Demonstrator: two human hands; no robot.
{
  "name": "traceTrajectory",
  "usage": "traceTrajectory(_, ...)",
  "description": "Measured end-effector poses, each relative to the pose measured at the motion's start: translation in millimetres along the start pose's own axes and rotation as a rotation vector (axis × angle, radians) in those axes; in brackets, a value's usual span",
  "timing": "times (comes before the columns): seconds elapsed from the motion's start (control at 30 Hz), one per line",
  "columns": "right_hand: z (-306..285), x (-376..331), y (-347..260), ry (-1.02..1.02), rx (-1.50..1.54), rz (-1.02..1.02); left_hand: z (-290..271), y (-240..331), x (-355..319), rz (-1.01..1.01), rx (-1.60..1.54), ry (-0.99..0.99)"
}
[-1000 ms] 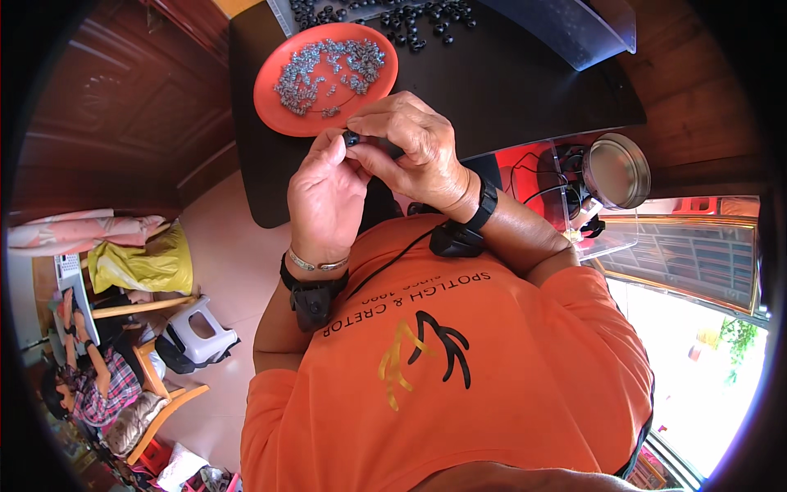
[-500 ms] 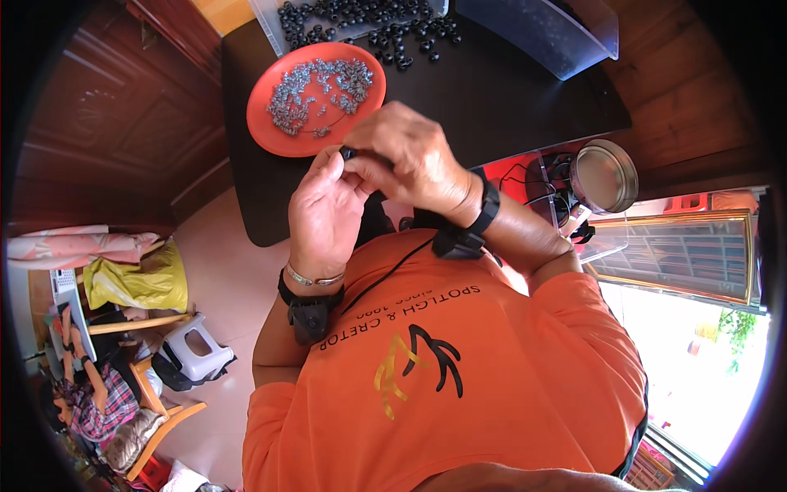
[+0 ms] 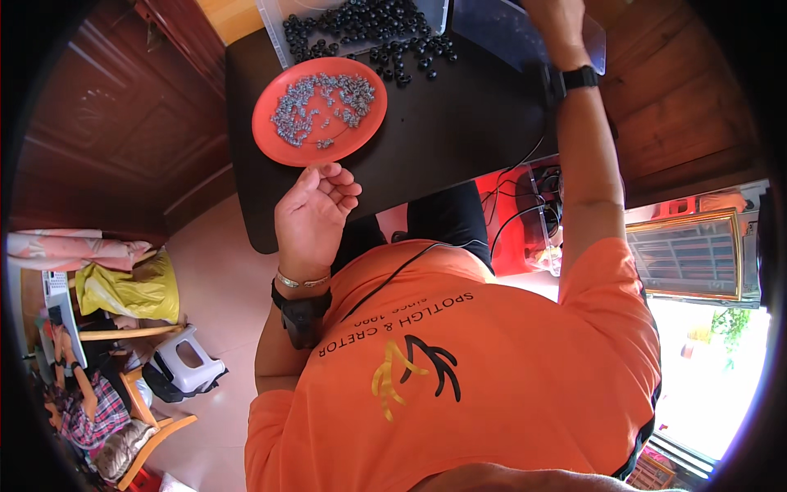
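Note:
My left hand [image 3: 314, 215] is raised palm up just in front of the orange plate [image 3: 266, 135]. Its fingers are curled and the thumb meets the index fingertip; whatever they pinch, if anything, is too small to make out. Small silver metal pieces [image 3: 357, 94], like short springs, lie scattered on the plate. My right hand [image 3: 559, 20] reaches to the far right, over the clear plastic bin [image 3: 500, 37]. Its fingers are cut off by the upper edge. Small round black pieces [image 3: 385, 25], bead-like, fill a clear tray [image 3: 275, 33] and spill onto the dark table [image 3: 459, 123].
A red container [image 3: 512, 238] with cables stands beyond the table's near right edge. A thin cable runs across my orange shirt. To the left are a grey-white stool [image 3: 190, 361], a wooden chair [image 3: 135, 394] and another person [image 3: 102, 406] in a checked shirt.
My right hand has left my left hand and swung far right to the clear bin. The black piece between my fingers no longer shows. My left hand has dropped slightly.

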State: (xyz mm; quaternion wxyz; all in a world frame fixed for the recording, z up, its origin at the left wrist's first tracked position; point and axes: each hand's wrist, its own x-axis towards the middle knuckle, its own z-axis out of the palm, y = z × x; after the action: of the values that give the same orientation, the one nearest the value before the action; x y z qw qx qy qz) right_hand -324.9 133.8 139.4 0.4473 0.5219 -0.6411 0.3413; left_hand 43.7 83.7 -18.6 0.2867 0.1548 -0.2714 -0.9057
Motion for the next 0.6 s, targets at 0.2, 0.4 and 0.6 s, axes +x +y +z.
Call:
traceTrajectory(0.2,54,-64,-70,-0.558,0.395,-0.142,-3,-1,0,-0.010,-0.008,0.016)
traceTrajectory(0.4,93,-100,-84,-0.785,0.128,-0.204,-5,-2,2,-0.020,-0.037,0.005)
traceTrajectory(0.6,87,-101,-77,-0.705,0.363,-0.096,-1,-2,2,-0.017,-0.009,-0.004)
